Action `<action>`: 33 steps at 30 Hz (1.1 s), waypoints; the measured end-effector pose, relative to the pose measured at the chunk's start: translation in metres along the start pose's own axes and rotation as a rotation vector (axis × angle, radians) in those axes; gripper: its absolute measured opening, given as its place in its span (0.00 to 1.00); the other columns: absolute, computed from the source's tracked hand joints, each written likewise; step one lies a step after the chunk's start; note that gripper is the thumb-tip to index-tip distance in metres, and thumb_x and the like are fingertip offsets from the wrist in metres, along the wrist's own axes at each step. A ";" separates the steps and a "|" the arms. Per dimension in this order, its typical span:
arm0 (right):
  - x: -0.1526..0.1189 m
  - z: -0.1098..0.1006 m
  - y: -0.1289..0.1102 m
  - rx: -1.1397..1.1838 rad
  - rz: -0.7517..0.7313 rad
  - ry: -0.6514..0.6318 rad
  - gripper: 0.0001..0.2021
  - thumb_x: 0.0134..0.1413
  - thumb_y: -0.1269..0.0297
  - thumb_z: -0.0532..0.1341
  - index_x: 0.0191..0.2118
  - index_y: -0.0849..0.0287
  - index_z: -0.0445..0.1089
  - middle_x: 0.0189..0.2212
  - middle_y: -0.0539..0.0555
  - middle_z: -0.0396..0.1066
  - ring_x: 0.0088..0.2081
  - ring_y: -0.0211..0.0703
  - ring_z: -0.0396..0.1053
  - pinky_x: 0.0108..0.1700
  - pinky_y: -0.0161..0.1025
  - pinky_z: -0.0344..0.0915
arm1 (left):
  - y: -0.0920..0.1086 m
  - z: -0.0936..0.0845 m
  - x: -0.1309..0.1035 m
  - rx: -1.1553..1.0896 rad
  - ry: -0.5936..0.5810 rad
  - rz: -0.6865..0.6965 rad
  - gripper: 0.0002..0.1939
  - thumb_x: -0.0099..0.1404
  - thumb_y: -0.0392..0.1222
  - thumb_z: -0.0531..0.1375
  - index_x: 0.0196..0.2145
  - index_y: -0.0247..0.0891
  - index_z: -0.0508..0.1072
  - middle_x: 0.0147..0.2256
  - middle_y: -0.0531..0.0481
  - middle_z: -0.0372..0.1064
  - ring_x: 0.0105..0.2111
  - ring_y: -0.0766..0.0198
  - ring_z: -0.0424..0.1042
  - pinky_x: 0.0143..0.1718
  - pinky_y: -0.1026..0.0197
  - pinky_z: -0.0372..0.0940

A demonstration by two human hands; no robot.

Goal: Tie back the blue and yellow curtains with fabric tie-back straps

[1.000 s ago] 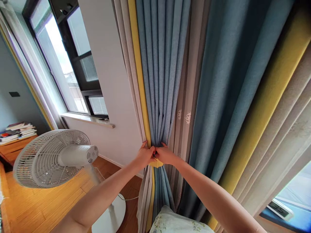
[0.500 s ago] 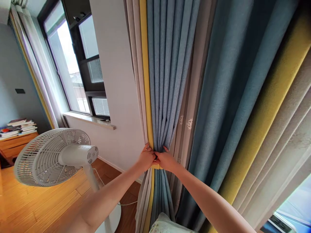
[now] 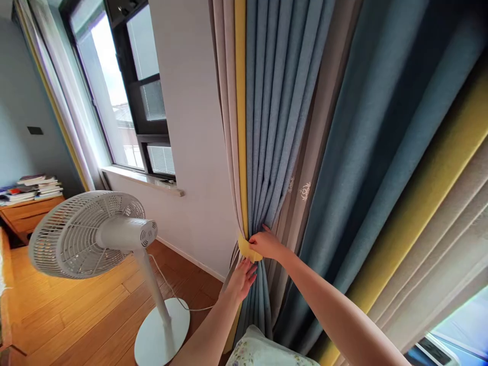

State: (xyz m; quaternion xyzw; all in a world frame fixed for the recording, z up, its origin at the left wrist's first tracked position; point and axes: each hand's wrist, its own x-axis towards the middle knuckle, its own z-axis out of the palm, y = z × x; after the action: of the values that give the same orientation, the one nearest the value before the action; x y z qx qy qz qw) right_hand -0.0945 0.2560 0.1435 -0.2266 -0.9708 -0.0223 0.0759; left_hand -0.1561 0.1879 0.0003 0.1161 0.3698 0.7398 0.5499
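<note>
A blue, yellow and beige curtain (image 3: pixel 269 127) hangs in gathered folds and narrows at a yellow curtain tieback (image 3: pixel 244 248) wrapped around it. My right hand (image 3: pixel 269 245) is closed on the tieback at the front of the folds, thumb and fingers pinching the band. Just below it, my left hand (image 3: pixel 240 282) has its fingers loosely apart, the fingertips near the band's lower edge. Whether they touch it I cannot tell. Under the band the curtain fans out again, partly hidden by my left arm.
A white standing fan (image 3: pixel 125 234) is on the wooden floor to the left, its cord (image 3: pixel 171 290) running toward the curtain. A second curtain (image 3: pixel 366 152) hangs close on the right. A floral cushion (image 3: pixel 267 351) lies at the bottom. Books (image 3: pixel 38 187) sit on a wooden cabinet (image 3: pixel 34 211).
Both hands were together at the tieback. My left hand has come off it and dropped lower, its fingers loosened, uncovering the yellow band. My right hand stays on the band. The view has shifted slightly.
</note>
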 end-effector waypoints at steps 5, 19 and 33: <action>-0.002 0.001 0.000 -0.034 0.042 0.008 0.10 0.48 0.64 0.53 0.31 0.56 0.72 0.29 0.52 0.73 0.35 0.41 0.69 0.56 0.46 0.40 | -0.007 0.013 0.009 -0.229 -0.062 0.091 0.11 0.48 0.42 0.64 0.31 0.41 0.69 0.39 0.50 0.68 0.44 0.62 0.65 0.43 0.62 0.58; -0.002 0.010 -0.005 -0.155 0.018 0.056 0.09 0.50 0.64 0.53 0.32 0.56 0.70 0.28 0.51 0.73 0.33 0.42 0.70 0.56 0.48 0.35 | -0.007 0.019 0.013 -0.017 -0.010 0.239 0.11 0.55 0.42 0.57 0.37 0.42 0.66 0.40 0.50 0.69 0.44 0.62 0.67 0.46 0.59 0.60; -0.032 0.042 0.008 0.225 0.080 0.515 0.12 0.56 0.65 0.48 0.37 0.55 0.68 0.38 0.52 0.70 0.43 0.41 0.64 0.50 0.42 0.55 | 0.019 -0.014 0.017 0.622 0.203 0.525 0.16 0.61 0.53 0.48 0.39 0.39 0.60 0.33 0.48 0.65 0.31 0.65 0.67 0.34 0.61 0.62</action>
State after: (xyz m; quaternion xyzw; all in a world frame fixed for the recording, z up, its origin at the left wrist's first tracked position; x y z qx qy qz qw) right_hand -0.0679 0.2525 0.0968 -0.2417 -0.9061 0.0316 0.3457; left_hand -0.1840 0.1950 -0.0006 0.2933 0.5859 0.7156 0.2421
